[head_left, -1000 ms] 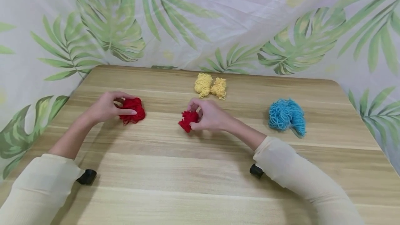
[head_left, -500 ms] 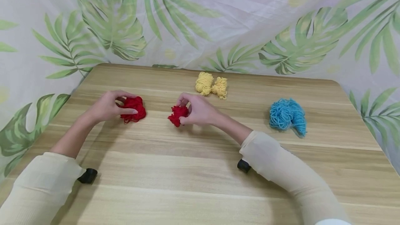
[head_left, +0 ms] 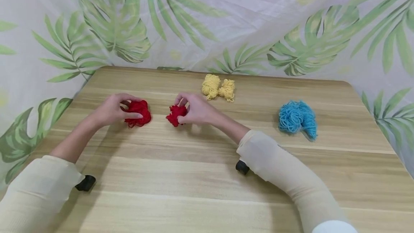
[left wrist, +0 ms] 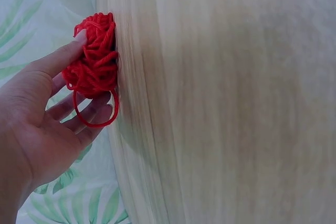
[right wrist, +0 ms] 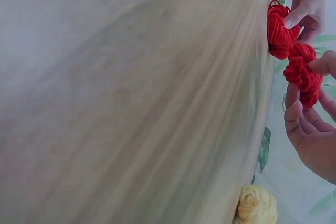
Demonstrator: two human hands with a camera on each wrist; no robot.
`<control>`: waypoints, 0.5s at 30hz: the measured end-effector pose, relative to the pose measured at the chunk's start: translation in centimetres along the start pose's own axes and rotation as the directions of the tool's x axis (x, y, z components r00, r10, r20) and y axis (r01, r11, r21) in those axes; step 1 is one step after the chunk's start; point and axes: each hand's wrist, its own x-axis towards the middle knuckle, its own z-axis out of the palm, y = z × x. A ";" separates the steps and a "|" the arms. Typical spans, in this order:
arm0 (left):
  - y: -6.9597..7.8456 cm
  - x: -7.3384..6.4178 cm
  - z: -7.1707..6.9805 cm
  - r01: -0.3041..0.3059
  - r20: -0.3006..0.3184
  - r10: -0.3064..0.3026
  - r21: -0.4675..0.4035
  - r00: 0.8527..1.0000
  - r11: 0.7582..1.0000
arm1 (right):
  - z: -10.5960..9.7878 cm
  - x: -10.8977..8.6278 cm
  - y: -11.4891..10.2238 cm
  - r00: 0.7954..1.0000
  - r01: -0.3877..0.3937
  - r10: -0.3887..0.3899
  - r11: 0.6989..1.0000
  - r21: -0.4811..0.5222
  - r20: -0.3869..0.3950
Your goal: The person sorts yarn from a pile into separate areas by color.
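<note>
On the left side of the table my left hand (head_left: 111,110) grips a bundle of red yarn (head_left: 142,112), thumb on the near side and fingers behind. A loose loop of that yarn (left wrist: 97,72) hangs over the fingers in the left wrist view. My right hand (head_left: 197,110) pinches a smaller red yarn bundle (head_left: 175,115) between thumb and fingers, a short gap to the right of the first. In the right wrist view this smaller bundle (right wrist: 303,74) appears off the tabletop, overlapping the other red bundle (right wrist: 282,30).
Two bunches of yellow yarn (head_left: 211,87) lie side by side near the back edge of the wooden table (head_left: 155,193). A blue yarn bundle (head_left: 295,118) lies to the right. Behind the table hangs a leaf-patterned cloth (head_left: 239,13).
My right hand has carried the smaller red bundle leftward and slightly back, closer to the other red one. My left hand has stayed in place on its yarn.
</note>
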 end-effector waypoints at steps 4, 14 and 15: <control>0.0 0.0 0.1 0.004 -0.001 -0.004 0.004 1.000 1.000 | 0.4 0.8 0.1 1.000 -0.018 0.018 1.000 -0.012 -0.017; 0.0 0.0 0.0 -0.010 -0.006 0.010 -0.002 1.000 1.000 | 1.4 3.1 0.0 1.000 -0.012 0.015 0.996 0.091 -0.027; 0.0 0.0 0.0 -0.009 -0.004 0.009 -0.002 1.000 1.000 | 1.5 3.2 0.0 1.000 -0.006 0.009 0.996 0.092 -0.029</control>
